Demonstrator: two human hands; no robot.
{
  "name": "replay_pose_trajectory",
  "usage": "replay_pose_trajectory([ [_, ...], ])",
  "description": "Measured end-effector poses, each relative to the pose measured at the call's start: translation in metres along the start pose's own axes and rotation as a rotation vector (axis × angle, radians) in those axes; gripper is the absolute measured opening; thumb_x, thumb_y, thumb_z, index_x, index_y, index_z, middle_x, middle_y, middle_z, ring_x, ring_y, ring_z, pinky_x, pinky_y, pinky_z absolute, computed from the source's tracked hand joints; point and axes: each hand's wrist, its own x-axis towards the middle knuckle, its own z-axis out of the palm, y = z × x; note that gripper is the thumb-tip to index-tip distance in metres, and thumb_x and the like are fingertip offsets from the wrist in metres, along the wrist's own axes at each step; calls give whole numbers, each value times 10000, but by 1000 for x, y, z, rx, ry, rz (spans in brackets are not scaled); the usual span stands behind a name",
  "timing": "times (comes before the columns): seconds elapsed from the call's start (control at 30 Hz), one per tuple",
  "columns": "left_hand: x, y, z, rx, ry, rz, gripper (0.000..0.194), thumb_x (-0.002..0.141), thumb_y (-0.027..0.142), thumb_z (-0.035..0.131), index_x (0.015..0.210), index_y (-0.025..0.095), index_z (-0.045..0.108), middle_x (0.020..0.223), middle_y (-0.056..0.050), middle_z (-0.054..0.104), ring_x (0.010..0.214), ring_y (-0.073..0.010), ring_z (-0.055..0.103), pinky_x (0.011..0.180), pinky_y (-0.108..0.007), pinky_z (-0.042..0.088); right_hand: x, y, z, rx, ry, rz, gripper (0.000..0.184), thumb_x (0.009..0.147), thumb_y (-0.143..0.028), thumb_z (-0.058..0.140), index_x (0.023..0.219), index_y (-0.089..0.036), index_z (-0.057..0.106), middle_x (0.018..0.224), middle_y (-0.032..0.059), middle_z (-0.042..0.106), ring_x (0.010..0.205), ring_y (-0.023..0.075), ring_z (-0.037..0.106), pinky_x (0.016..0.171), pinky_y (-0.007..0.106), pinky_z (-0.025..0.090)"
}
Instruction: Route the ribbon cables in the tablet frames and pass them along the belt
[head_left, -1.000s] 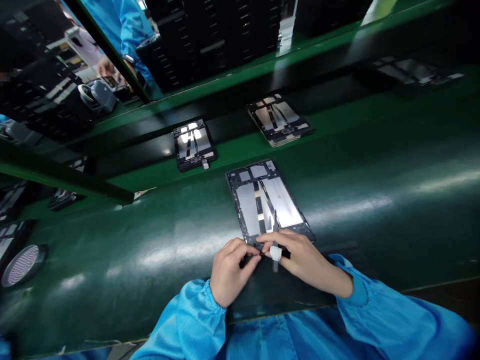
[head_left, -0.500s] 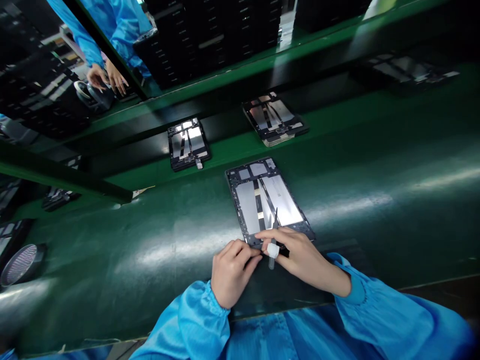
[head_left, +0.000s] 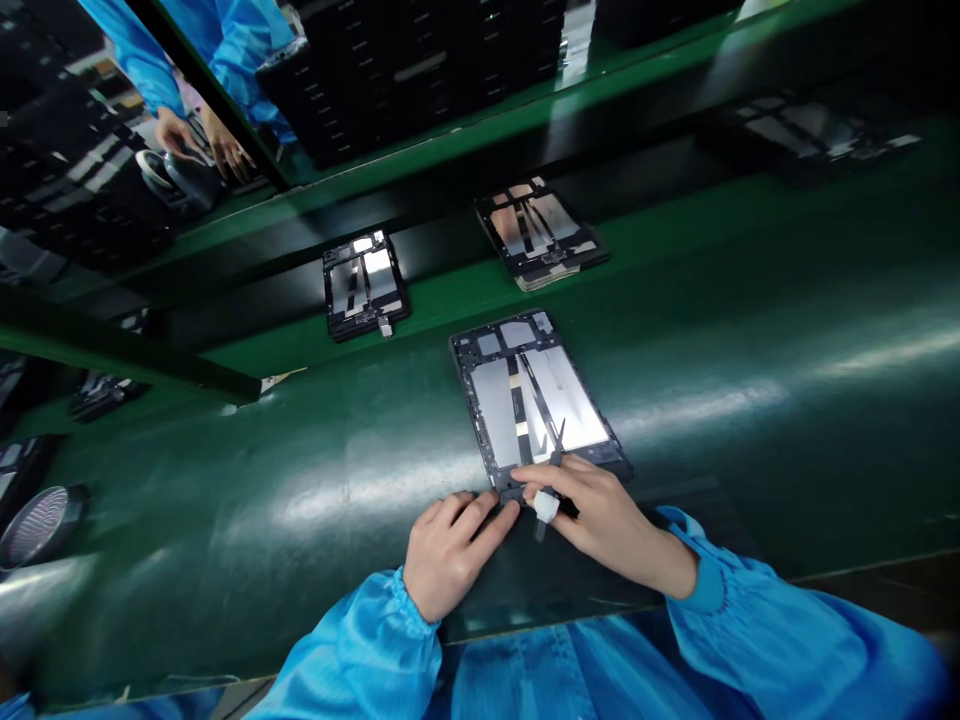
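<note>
An opened tablet (head_left: 491,410) lies on the green work surface in front of me, its silver inner plate, dark frame and flat cables showing. My right hand (head_left: 604,525) is over its near end, closed around dark pointed tweezers (head_left: 558,455) whose tips angle up across the tablet. A small white piece (head_left: 546,507) sits on the tweezers' shaft by the fingers. At the tablet's near left corner is my left hand (head_left: 450,555), thumb and forefinger apart and touching or almost touching the edge. What lies under the right fingertips is hidden.
Two stacks of opened tablets, left (head_left: 365,285) and right (head_left: 540,235), stand behind mine. A green beam (head_left: 150,350) juts in from the left above a round dish (head_left: 41,525). Across the bench, a co-worker's hands (head_left: 202,140) show beside black racks (head_left: 420,80).
My left thumb and forefinger have parted from a pinch at the tablet's corner, and that hand has shifted slightly left. The tweezers have tilted a little to the right.
</note>
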Motion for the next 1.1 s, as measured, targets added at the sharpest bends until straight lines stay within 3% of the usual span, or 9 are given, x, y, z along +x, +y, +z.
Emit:
replay_pose_trajectory([
  [0.23,3,2,0,41,-12,11,374,977,123,477,1321,226,582,1113,-53,621,929,-188,525,772,-306,438,2,-1,-2,-29,-39,34,302,904,-81,535,1176,-183,620,952,58,722,833,207,680,724,335,542],
  [0.33,3,4,4,13,-37,-34,364,966,126,503,1312,210,582,1119,-67,601,919,-187,522,772,-311,437,-2,-1,-11,73,8,59,196,949,-184,557,1119,-194,653,924,48,728,812,189,694,724,309,555],
  [0.53,4,4,10,-91,-61,-112,373,918,133,594,1280,224,590,1096,-71,570,912,-188,520,749,-307,442,-18,-5,-32,417,10,187,361,1030,-247,431,1359,-284,574,770,-4,606,549,63,571,567,184,533],
  [0.73,4,5,8,-109,-51,-119,355,921,145,590,1265,232,598,1095,-69,571,882,-187,519,724,-304,445,-18,-7,-21,469,-48,365,202,972,-249,545,1117,-200,678,919,34,696,530,52,595,517,150,543],
  [0.9,4,6,8,-105,-32,-121,347,931,149,579,1265,239,606,1094,-68,581,881,-177,528,729,-295,449,-18,-6,-19,418,-47,377,184,952,-269,575,1054,-202,713,982,53,712,718,117,689,541,164,546],
  [1.1,4,5,9,-93,-10,-116,309,945,155,557,1232,245,629,1082,-65,586,888,-168,537,720,-284,454,-22,-2,-27,380,8,412,178,943,-283,574,973,-185,719,728,15,695,528,86,618,495,157,518],
])
